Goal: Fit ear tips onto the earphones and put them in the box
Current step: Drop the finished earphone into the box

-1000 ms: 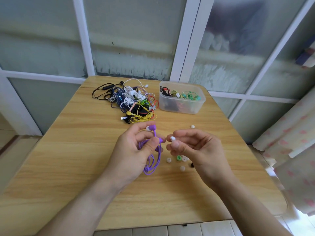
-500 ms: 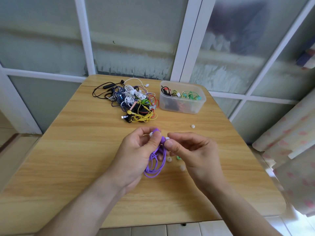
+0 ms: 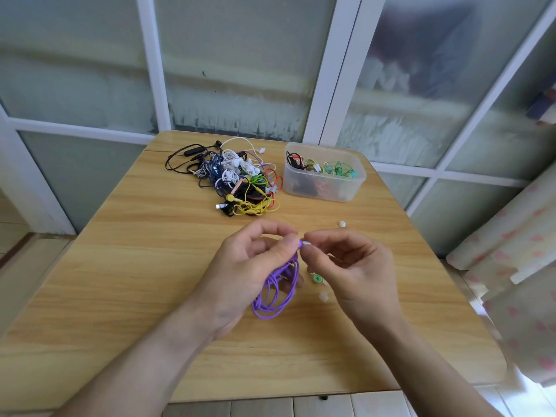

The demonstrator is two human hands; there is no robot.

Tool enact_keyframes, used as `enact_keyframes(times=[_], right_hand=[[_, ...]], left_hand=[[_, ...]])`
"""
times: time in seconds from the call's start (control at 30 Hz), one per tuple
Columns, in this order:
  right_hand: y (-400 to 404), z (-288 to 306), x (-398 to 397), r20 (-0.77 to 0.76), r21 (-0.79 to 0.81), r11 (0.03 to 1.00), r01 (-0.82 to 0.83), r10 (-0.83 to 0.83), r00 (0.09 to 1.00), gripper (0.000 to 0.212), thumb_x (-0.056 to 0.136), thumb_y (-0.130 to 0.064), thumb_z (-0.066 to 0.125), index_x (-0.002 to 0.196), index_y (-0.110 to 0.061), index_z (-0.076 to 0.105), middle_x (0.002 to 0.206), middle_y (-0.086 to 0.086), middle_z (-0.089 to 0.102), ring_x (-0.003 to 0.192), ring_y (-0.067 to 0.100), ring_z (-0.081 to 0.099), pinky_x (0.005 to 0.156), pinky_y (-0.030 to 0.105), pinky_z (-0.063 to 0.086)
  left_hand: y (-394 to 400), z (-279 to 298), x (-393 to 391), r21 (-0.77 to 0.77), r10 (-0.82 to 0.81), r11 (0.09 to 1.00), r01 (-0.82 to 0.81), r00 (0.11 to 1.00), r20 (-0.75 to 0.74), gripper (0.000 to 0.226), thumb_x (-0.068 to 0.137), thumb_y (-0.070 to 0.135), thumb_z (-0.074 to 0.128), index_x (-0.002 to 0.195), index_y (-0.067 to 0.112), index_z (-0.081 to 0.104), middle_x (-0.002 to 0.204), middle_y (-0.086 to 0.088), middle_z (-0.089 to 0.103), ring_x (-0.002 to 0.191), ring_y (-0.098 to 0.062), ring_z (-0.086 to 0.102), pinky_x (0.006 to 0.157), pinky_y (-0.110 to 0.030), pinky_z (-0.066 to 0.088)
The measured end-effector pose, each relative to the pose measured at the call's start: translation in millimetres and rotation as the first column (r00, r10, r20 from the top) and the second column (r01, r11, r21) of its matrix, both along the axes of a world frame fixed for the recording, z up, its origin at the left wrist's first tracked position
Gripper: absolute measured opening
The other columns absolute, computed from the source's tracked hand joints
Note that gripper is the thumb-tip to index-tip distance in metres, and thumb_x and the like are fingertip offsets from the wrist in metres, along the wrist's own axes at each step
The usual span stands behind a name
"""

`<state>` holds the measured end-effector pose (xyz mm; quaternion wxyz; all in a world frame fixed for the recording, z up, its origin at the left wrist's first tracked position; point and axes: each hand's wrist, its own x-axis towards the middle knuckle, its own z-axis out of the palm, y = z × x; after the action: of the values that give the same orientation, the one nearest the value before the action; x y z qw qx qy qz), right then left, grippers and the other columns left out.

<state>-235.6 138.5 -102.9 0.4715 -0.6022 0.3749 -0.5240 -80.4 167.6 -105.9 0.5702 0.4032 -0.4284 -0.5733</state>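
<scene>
Near the wooden table's (image 3: 150, 266) centre, the right hand (image 3: 355, 266), now pressed close, pinches a white ear tip (image 3: 306, 243) onto the purple corded earphone (image 3: 279, 284) gripped by the left hand (image 3: 249, 266); fitting has begun.

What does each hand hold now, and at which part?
The left hand pinches the purple earphones at an earbud, with the cable hanging below. The right hand pinches a white ear tip at the fingertips, against that earbud.
</scene>
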Motion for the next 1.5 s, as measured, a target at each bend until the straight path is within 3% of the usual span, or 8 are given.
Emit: enact_keyframes(times=[0.2,0.57,0.77,0.87,0.97,1.07,1.23,1.5], right_hand=[[-0.8,0.8,-2.1,0.014,-0.002,1.0,-0.028,0.028,1.0,0.017,0.068,-0.007,0.08,0.083,-0.002,0.073,0.073,0.007,0.074,0.061,0.012,0.065,0.06,0.021,0.052],[-0.8,-0.5,-2.0,0.082,0.076,0.993,-0.085,0.078,0.994,0.024,0.065,-0.005,0.077,0.088,0.0,0.074,0.083,0.015,0.076,0.073,0.019,0.073,0.068,0.024,0.056],[-3.9,-0.8,-4.4,0.179,0.242,0.948,-0.208,0.167,0.97,0.017,0.07,-0.011,0.074,0.086,-0.008,0.077,0.088,0.022,0.074,0.077,0.029,0.074,0.071,0.031,0.059],[-4.8,-1.7,-6.2,0.132,0.256,0.939,-0.231,0.203,0.97,0.026,0.066,-0.025,0.082,0.089,-0.013,0.078,0.089,0.021,0.074,0.076,0.029,0.073,0.072,0.032,0.058],[-5.1,-2.5,-9.0,0.077,0.235,0.939,-0.251,0.24,0.968,0.041,0.061,-0.042,0.089,0.091,-0.015,0.078,0.089,0.019,0.074,0.076,0.032,0.069,0.079,0.045,0.055],[-5.2,-2.1,-9.8,0.112,0.235,0.922,-0.307,0.288,0.951,0.037,0.062,-0.036,0.088,0.089,-0.013,0.078,0.087,0.017,0.074,0.073,0.028,0.07,0.077,0.043,0.057],[-4.7,-3.6,-8.9,0.194,0.327,0.856,-0.4,0.353,0.915,0.033,0.06,-0.025,0.086,0.087,-0.007,0.078,0.079,0.019,0.073,0.069,0.025,0.071,0.068,0.032,0.058],[-2.5,-1.2,-8.3,0.244,0.398,0.811,-0.429,0.357,0.902,0.02,0.062,-0.012,0.075,0.08,-0.003,0.077,0.07,0.016,0.07,0.059,0.019,0.067,0.059,0.029,0.058]], left_hand=[[0.9,-2.3,0.1,0.031,-0.018,0.999,0.017,0.999,0.045,0.028,0.08,0.022,0.066,0.103,0.007,0.059,0.091,-0.017,0.071,0.07,-0.037,0.069,0.063,-0.039,0.057],[1.1,1.0,0.4,0.041,0.032,0.999,-0.032,0.999,-0.015,0.023,0.075,0.019,0.068,0.092,0.007,0.059,0.098,-0.014,0.07,0.066,-0.034,0.069,0.047,-0.025,0.049],[3.7,4.2,1.9,0.087,-0.003,0.996,0.005,1.0,-0.021,0.01,0.082,0.01,0.065,0.085,0.005,0.057,0.088,-0.012,0.068,0.055,-0.027,0.065,0.04,-0.019,0.044],[4.2,5.2,2.9,0.111,-0.032,0.993,0.033,0.999,-0.007,0.017,0.076,0.016,0.067,0.084,0.007,0.055,0.086,-0.022,0.066,0.052,-0.027,0.063,0.038,-0.018,0.04],[6.8,9.4,3.1,0.142,-0.09,0.985,0.098,0.994,-0.064,0.015,0.08,0.01,0.063,0.087,0.003,0.052,0.07,-0.021,0.061,0.042,-0.021,0.059,0.036,-0.016,0.038],[7.2,9.3,3.0,0.15,-0.127,0.979,0.137,0.989,-0.076,0.009,0.082,0.007,0.062,0.081,0.006,0.054,0.061,-0.013,0.058,0.043,-0.022,0.059,0.039,-0.017,0.041],[3.3,1.4,7.6,0.128,-0.137,0.984,0.128,0.988,0.068,0.021,0.073,0.013,0.078,0.068,0.018,0.058,0.074,-0.007,0.06,0.047,-0.026,0.057,0.05,-0.025,0.039],[6.2,5.7,5.1,0.107,-0.163,0.981,0.164,0.986,-0.018,0.019,0.086,-0.008,0.058,0.075,0.007,0.053,0.083,-0.008,0.065,0.065,-0.023,0.067,0.055,-0.027,0.054]])
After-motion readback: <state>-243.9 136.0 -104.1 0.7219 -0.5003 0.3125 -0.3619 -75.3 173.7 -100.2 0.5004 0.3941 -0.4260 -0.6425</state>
